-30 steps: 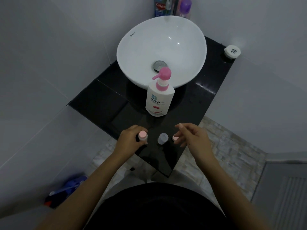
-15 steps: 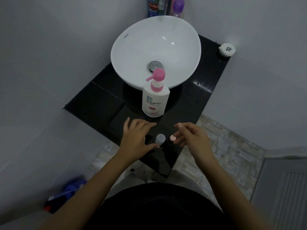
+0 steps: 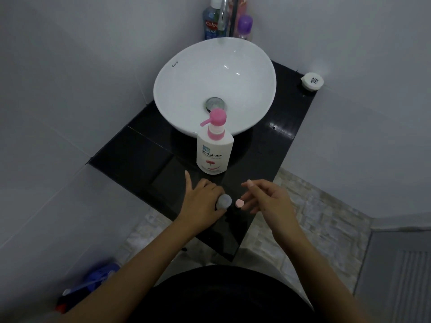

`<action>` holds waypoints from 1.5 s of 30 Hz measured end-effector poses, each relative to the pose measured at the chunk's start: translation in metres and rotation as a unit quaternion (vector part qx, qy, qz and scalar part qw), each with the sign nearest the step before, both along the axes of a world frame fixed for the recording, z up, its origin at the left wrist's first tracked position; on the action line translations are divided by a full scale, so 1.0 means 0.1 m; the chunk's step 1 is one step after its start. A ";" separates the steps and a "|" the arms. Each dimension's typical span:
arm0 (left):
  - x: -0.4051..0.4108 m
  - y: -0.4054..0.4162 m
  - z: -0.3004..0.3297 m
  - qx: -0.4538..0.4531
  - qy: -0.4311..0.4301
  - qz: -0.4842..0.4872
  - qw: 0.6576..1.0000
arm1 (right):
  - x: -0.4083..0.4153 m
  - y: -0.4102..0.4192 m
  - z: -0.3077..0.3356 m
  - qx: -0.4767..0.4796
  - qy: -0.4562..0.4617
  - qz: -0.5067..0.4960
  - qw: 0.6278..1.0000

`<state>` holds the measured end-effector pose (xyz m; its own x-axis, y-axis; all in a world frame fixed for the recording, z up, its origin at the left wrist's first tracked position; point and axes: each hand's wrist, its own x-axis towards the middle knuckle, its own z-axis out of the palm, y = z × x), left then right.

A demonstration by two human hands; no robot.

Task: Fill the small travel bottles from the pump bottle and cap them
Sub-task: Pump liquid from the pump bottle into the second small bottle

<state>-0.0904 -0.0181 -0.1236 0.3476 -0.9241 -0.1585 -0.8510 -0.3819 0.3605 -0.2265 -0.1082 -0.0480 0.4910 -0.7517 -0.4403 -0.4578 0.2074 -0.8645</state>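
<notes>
A white pump bottle (image 3: 214,155) with a pink pump head stands on the black counter (image 3: 140,155) in front of the basin. Near the counter's front corner my left hand (image 3: 201,200) wraps its fingers and thumb around a small travel bottle with a clear greyish cap (image 3: 224,201). Just right of it sits a small pink cap (image 3: 239,203), whether on a bottle or loose I cannot tell. My right hand (image 3: 270,198) hovers beside that cap with its fingers spread and curled, holding nothing. The pink-capped bottle from earlier is hidden by my left hand.
A white bowl basin (image 3: 184,73) fills the back of the counter. Mouthwash and a purple-capped bottle (image 3: 245,26) stand behind it by the tap. A white round container (image 3: 312,81) sits at the back right corner. Blue items (image 3: 93,283) lie on the floor at left.
My left hand let go of a pink-capped bottle, moved right and closed around the clear-capped bottle. My right hand has stayed beside the pink cap.
</notes>
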 end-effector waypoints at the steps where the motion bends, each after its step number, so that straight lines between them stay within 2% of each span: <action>1: 0.00 0.01 0.04 -0.025 0.030 0.024 0.999 | 0.01 -0.01 0.02 -0.004 -0.005 0.000 1.000; 4: 0.04 0.09 0.25 -0.106 0.163 0.104 0.975 | 0.08 -0.07 0.13 -0.036 -0.021 -0.010 0.999; 6: 0.09 0.18 0.44 -0.170 0.271 0.160 0.934 | 0.18 -0.16 0.25 -0.094 -0.043 -0.020 0.994; 8: 0.18 0.27 0.63 -0.229 0.323 0.208 0.895 | 0.33 -0.28 0.42 -0.160 -0.083 -0.033 0.983; 10: 0.30 0.33 0.76 -0.275 0.314 0.238 0.877 | 0.54 -0.42 0.59 -0.218 -0.120 -0.036 0.968; 14: 0.54 0.33 0.85 -0.282 0.247 0.259 0.890 | 1.07 -0.63 0.73 -0.271 -0.128 0.011 0.954; 22: 0.72 0.16 0.88 -0.266 0.182 0.244 0.915 | 1.53 -0.62 0.46 -0.186 -0.105 0.110 0.971; 28: 0.72 0.08 0.88 -0.275 0.172 0.236 0.916 | 1.55 -0.63 0.42 -0.136 -0.109 0.109 0.979; 40: 0.74 0.03 0.96 -0.304 0.166 0.211 0.914 | 1.56 -0.57 0.46 -0.134 -0.109 0.089 0.981; 45: 0.72 0.01 0.95 -0.304 0.185 0.212 0.910 | 1.56 -0.60 0.59 -0.035 -0.107 0.074 0.991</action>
